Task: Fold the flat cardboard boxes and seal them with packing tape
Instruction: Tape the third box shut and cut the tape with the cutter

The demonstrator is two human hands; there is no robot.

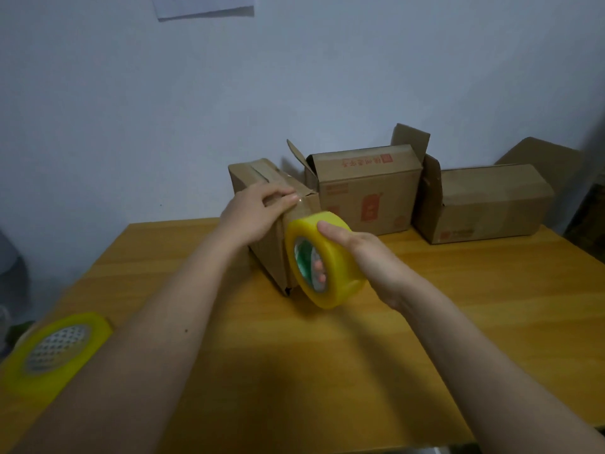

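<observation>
I see a yellow-brown wooden table [458, 322], a plain pale wall [131, 109], and a white paper sheet [203, 8] pinned high on it.

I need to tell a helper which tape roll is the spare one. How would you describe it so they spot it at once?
Start at the yellow wooden table and go to its near left corner. The spare tape roll lies flat there, untouched. The other roll is gripped upright in the right hand against the box being taped.

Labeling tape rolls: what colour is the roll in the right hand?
Yellow, with a green-printed inner core; tape roll held by the right hand, head view.
</observation>
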